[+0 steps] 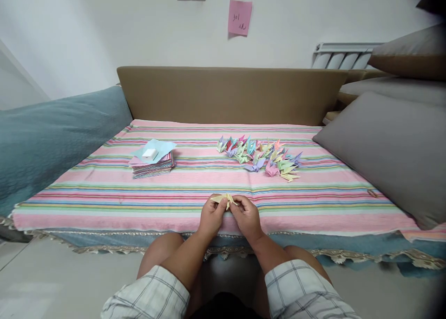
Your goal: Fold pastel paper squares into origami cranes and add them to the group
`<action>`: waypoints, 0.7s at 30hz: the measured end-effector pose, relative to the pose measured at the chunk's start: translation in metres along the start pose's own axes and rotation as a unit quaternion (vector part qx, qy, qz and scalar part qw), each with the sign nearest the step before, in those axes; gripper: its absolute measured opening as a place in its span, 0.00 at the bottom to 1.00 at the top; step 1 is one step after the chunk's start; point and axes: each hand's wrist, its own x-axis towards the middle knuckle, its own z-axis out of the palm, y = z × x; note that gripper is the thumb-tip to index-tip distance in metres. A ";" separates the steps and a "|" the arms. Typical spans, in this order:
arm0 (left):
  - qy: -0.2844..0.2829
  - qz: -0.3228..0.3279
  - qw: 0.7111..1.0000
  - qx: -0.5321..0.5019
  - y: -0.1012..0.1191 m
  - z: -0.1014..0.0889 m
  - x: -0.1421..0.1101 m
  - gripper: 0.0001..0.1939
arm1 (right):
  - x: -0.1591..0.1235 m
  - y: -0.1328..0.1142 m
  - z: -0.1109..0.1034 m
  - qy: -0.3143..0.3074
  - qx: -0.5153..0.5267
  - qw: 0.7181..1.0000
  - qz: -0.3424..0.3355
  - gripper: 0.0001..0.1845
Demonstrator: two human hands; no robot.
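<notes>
Between my two hands is a pale yellow paper crane (227, 197), held just over the front part of the striped cloth. My left hand (212, 213) pinches it from the left with thumb and fingers. From the right, my right hand (246, 213) grips its other side, the fingertips close to those of the left. Beyond my hands, to the right, lies a cluster of folded paper cranes (256, 163) in many colours. Farther left is a stack of square paper sheets (153, 171), with a light blue sheet (166, 147) and a small white block (149, 154) on top.
The striped cloth (104, 196) covers a sofa seat. A blue-green armrest (52, 138) bounds the left, a brown backrest (226, 94) the rear. Grey cushions (386, 147) pile up at the right. A small brownish object (372, 193) lies near them. A pink note (239, 17) hangs on the wall.
</notes>
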 end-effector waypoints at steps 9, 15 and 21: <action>0.001 0.006 1.000 -0.014 0.002 0.002 -0.002 0.10 | 0.000 0.006 0.001 0.013 0.066 0.997 0.029 0.15; -0.015 -0.002 1.000 -0.027 0.006 0.004 -0.003 0.11 | 0.002 0.004 0.000 0.020 0.045 0.998 0.038 0.13; -0.041 -0.037 0.998 -0.031 0.009 0.006 -0.001 0.17 | -0.001 0.002 0.001 0.021 -0.011 0.999 -0.043 0.13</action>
